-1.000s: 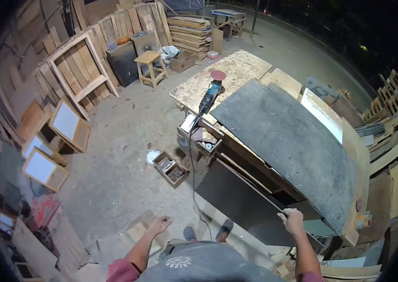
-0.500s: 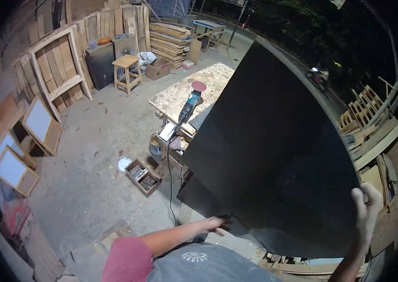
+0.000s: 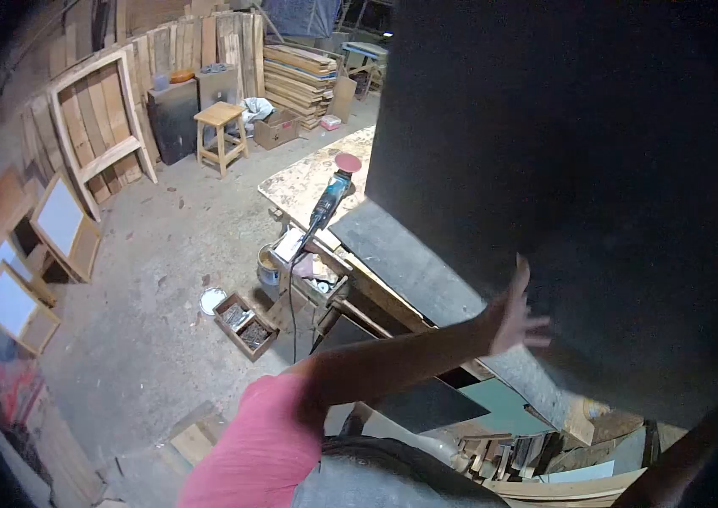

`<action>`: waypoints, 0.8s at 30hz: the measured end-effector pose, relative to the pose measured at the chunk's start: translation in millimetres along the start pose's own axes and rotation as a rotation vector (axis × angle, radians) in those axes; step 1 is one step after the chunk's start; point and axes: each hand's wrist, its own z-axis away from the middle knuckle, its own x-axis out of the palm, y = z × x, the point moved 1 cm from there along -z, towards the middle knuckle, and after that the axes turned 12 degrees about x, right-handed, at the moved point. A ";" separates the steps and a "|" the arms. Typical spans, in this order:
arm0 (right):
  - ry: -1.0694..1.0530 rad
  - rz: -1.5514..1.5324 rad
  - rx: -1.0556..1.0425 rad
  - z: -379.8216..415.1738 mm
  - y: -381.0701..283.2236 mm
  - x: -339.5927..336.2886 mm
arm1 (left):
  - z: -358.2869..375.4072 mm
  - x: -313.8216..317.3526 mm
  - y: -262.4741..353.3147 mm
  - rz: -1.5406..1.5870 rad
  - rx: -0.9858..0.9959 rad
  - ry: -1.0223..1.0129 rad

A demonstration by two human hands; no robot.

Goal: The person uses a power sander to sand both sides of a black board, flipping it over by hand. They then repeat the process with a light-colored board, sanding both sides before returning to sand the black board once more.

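A large dark panel [image 3: 562, 169] stands up close before me and fills the right half of the view. Against its lower face is my left hand [image 3: 515, 317], with its fingers spread. My right forearm [image 3: 685, 457] rises at the lower right, but the hand is lost in the dark. Left of the panel, an angle grinder [image 3: 329, 199] with a red disc lies on the worktable [image 3: 299, 173]. A grey board [image 3: 410, 250] rests along the table beneath the panel.
A wooden box of metal pieces [image 3: 246, 326] and a white lid [image 3: 212, 300] are on the floor. Farther off are a stool [image 3: 221, 135], stacked planks [image 3: 295, 85] and a wooden frame [image 3: 113, 154]. Wood offcuts [image 3: 507, 453] lie at the bottom right.
The dark panel has come up and nearer, uncovering the grey board and table edge. My left hand has moved right and up onto its face. My right hand has dropped out of clear sight.
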 end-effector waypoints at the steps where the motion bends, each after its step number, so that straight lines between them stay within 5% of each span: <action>1: -0.134 -0.240 0.359 -2.8 -19.2 4.9 | -21.5 2.2 3.8 -0.005 -0.010 -0.007; 2: -0.265 -0.481 0.718 -2.4 -35.5 9.8 | -43.0 2.5 5.6 0.057 0.048 -0.121; 3: -0.254 -0.473 0.724 10.7 -39.6 27.9 | -61.3 4.9 7.2 0.118 0.107 -0.236; 5: -0.157 0.288 0.181 55.9 -37.8 93.4 | -86.5 15.9 12.2 0.193 0.116 -0.249; 6: -0.308 0.243 0.205 64.4 -45.5 114.1 | -95.2 19.2 8.9 0.273 0.139 -0.252; 7: -0.457 0.194 0.227 72.6 -51.1 134.5 | -108.0 -1.2 -5.5 -0.245 0.513 -0.494; 10: -0.424 0.005 0.285 119.6 -35.7 203.2 | -164.7 -52.8 -40.7 0.188 0.398 -0.700; 12: -0.430 -0.057 0.271 148.2 -17.5 236.9 | -119.6 -97.4 -44.7 0.181 0.354 -0.601; 17: -0.647 -0.041 0.395 237.7 12.2 302.1 | -120.7 -140.2 -53.3 0.145 0.258 -0.377; 24: -0.670 -0.079 0.422 305.4 9.7 349.8 | -107.5 -223.5 -97.2 0.097 0.111 -0.010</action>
